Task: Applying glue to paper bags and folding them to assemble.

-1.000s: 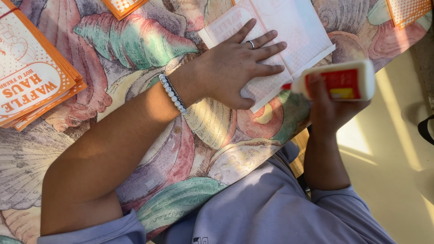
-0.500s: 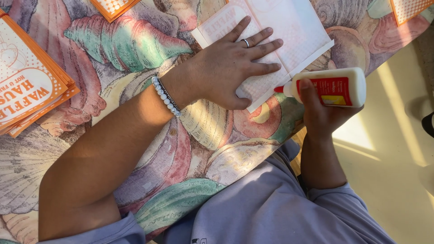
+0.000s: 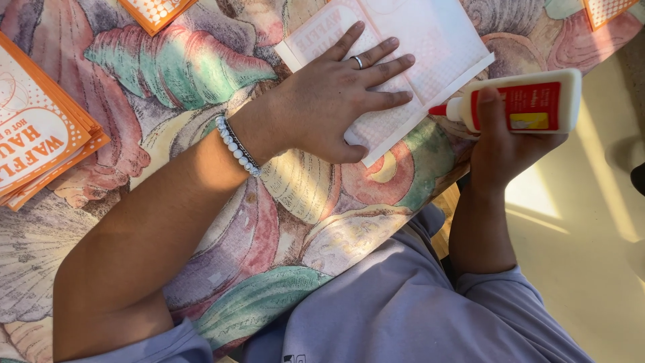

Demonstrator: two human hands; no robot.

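My left hand [image 3: 342,101] lies flat, fingers spread, on a white folded paper sheet [image 3: 437,47] that rests face down on the shell-patterned tablecloth [image 3: 201,60]. It wears a ring and a beaded bracelet [image 3: 236,144]. My right hand [image 3: 500,148] grips a white glue bottle [image 3: 524,104] with a red label and red tip. The bottle lies sideways, its tip pointing left, close to the sheet's right edge, just off the table's edge.
A stack of orange-and-white printed paper pieces [image 3: 37,138] lies at the left. More orange pieces sit at the top left [image 3: 154,10] and top right [image 3: 608,10]. The table edge runs diagonally past my lap; a sunlit floor [image 3: 591,215] is at the right.
The right hand with the glue bottle has shifted slightly, keeping its tip near the sheet's edge. The left hand stays pressed flat on the paper.
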